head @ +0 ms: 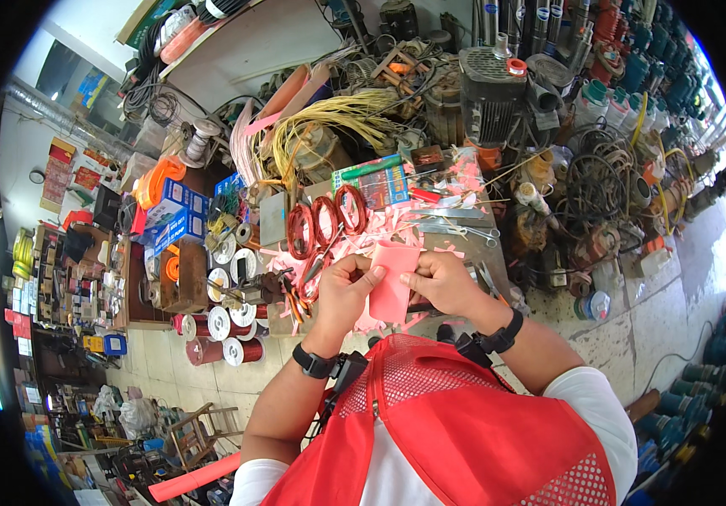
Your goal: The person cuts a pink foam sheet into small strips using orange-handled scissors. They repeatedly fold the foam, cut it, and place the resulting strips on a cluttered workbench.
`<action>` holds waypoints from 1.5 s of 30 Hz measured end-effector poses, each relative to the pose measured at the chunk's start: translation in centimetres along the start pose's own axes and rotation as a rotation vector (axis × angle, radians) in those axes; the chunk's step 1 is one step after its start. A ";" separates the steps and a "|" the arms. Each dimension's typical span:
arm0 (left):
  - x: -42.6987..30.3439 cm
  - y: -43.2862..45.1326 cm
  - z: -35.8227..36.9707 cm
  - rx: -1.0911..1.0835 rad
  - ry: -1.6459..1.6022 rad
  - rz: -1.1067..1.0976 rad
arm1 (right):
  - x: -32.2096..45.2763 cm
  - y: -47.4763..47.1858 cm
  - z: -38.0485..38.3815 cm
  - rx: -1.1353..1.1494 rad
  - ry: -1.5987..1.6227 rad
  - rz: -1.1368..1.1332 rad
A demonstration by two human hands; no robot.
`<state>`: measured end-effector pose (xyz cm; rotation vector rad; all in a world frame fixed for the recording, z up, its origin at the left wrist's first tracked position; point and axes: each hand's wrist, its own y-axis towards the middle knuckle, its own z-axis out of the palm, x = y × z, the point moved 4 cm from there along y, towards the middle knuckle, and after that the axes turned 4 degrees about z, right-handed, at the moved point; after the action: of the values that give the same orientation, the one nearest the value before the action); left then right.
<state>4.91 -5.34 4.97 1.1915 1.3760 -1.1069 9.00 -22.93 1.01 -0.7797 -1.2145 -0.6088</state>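
Note:
Between my two hands is a folded sheet of pink insulating paper [393, 288], held over the workbench. My left hand [351, 288] pinches its left edge, thumb on top. On the opposite edge my right hand [442, 283] grips the sheet, also with the thumb over it. Under and beyond the sheet lie many pink paper scraps [382, 231]. Several coils of red enamelled copper wire [325, 221] rest on the scraps beyond my left hand. Long scissors [458, 229] lie past my right hand, and another pair of scissors [492, 281] sits at the bench's right side.
Wire spools [218, 322] and a bench vise [261, 288] crowd the left side. A bundle of yellow sleeving [331, 120] hangs over an old motor at the back. A large dark motor [492, 95] stands behind right. Used pumps and tangled cables [597, 171] cover the floor at right.

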 end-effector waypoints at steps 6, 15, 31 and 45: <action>0.8 -0.1 -0.4 0.001 0.005 0.010 | 2.5 1.4 -0.6 -0.015 -0.056 -0.179; -0.7 -2.5 1.1 0.051 0.263 0.093 | 4.3 1.3 0.6 -0.135 -0.128 -0.295; -1.5 -3.6 0.7 0.139 0.558 0.175 | 4.1 1.5 -0.4 -0.255 -0.011 -0.342; 0.2 0.2 -0.7 -0.285 -0.475 0.061 | 0.1 -0.1 3.5 -0.169 -0.115 -0.185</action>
<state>5.00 -4.63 4.88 0.7020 1.0754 -1.0268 6.96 -20.18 1.69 -0.8582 -1.3637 -0.8359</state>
